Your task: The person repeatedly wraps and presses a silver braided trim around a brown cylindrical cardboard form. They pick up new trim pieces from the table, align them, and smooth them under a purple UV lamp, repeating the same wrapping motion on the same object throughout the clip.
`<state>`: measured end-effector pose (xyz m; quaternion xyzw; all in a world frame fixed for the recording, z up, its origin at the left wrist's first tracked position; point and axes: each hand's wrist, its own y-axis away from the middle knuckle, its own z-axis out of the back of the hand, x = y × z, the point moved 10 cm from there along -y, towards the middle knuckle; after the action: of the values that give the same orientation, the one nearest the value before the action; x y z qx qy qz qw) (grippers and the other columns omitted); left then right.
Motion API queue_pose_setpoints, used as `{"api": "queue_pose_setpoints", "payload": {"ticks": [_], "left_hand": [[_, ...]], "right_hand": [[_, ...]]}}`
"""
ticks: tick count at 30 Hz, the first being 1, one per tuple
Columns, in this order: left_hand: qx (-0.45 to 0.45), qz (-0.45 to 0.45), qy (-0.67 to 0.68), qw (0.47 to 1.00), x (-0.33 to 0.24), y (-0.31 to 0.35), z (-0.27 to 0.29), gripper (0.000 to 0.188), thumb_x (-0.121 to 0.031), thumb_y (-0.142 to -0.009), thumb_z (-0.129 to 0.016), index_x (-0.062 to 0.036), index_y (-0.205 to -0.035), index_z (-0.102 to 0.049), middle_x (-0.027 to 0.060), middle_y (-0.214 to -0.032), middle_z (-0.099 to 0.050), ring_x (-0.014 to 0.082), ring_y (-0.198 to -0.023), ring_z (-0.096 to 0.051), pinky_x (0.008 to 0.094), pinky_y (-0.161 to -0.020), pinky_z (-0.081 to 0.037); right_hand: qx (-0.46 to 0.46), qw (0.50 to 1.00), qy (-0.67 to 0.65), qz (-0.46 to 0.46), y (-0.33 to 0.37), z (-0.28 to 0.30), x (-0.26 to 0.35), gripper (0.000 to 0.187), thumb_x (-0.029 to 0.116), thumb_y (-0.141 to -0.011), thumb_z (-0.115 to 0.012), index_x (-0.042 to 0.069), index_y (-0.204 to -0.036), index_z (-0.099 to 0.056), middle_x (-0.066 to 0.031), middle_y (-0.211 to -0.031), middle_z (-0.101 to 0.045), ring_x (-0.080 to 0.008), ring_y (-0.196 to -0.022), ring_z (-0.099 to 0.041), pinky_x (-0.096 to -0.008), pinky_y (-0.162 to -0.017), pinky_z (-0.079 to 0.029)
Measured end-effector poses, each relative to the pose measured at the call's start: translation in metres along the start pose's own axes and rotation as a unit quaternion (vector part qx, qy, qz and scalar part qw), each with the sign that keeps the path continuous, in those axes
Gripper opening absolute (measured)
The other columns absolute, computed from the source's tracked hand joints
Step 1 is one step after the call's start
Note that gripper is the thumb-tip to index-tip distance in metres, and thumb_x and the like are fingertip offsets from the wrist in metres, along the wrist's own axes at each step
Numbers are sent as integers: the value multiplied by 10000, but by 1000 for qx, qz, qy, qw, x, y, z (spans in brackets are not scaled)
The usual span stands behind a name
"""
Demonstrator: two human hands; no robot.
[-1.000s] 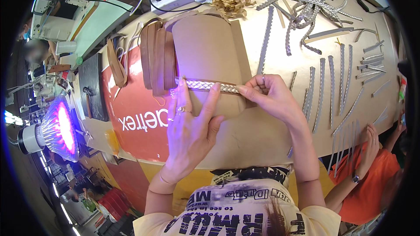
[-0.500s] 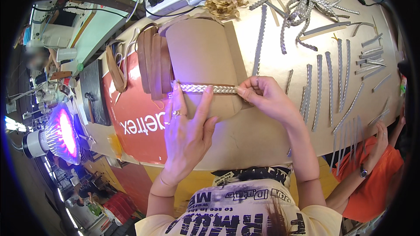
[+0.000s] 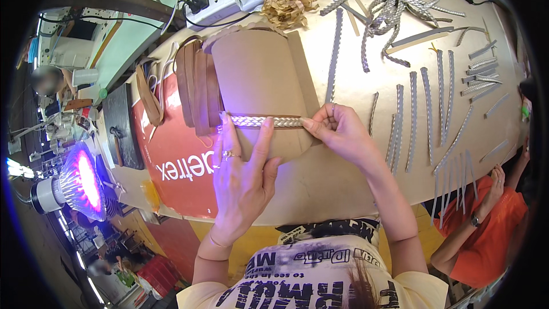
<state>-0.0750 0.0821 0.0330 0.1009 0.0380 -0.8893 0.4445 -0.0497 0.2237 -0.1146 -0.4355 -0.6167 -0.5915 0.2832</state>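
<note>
A silvery braided strip (image 3: 284, 122) lies crosswise over a curved brown board (image 3: 254, 74), along a dark brown band. My left hand (image 3: 243, 177) rests with fingers stretched and apart, two fingertips pressing on the strip, one at its left end and one near its middle. With thumb and forefinger my right hand (image 3: 343, 135) pinches the right end of the strip. The pinched end itself is mostly hidden by the fingertips. Beside the board on the left stands a bundle of brown straps (image 3: 194, 88).
More braided and grey strips (image 3: 412, 120) are spread over the table's right side. A heap of braided cords (image 3: 394, 11), crumpled tan scraps (image 3: 289, 8) and a white power strip (image 3: 214, 6) lie at the far side. A lit lamp (image 3: 83, 180) stands left; a co-worker's hand (image 3: 494, 189) is at right.
The whole view has shifted slightly, so the board and strip appear a little lower and further left. Both hands keep the same hold on the strip.
</note>
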Motion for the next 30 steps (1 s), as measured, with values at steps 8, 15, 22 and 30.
{"api": "queue_pose_setpoints", "payload": {"ticks": [8,15,22,30], "left_hand": [[-25,-1,4,1000,-3,0,2,481,-172,-937,-565,-134,-1413,-505,373,-1460,-311,497,-1246,-454,522,-1070,-323],[-33,7,70,997,7,5,-4,490,-199,-933,-553,-138,-1415,-491,395,-1462,-250,502,-1378,-281,549,-1131,-225],[-145,-27,319,936,41,0,-18,609,-441,-987,-458,-28,-1433,-413,335,-1557,-127,476,-1444,-185,532,-1145,-212],[-218,48,371,901,53,4,-30,1002,-670,-876,-518,92,-1474,-259,342,-1510,-261,470,-1427,-238,524,-1134,-252]], "right_hand": [[-256,942,130,172,51,25,45,196,149,-875,-718,9,-984,-635,-69,-867,-622,-137,-734,-559,-281,-670,-466],[-106,865,337,356,80,-64,79,667,345,-958,-561,4,-1473,-309,-276,-1519,-272,-402,-1430,-254,-499,-1149,-209],[-34,906,257,336,61,-82,48,852,413,-966,-513,1,-1543,-40,-285,-1588,-31,-450,-1475,-51,-512,-1186,-79],[-32,947,222,228,52,-63,23,997,215,-843,-675,-8,-1536,6,-268,-1593,-58,-425,-1477,-92,-556,-1176,-76]]}}
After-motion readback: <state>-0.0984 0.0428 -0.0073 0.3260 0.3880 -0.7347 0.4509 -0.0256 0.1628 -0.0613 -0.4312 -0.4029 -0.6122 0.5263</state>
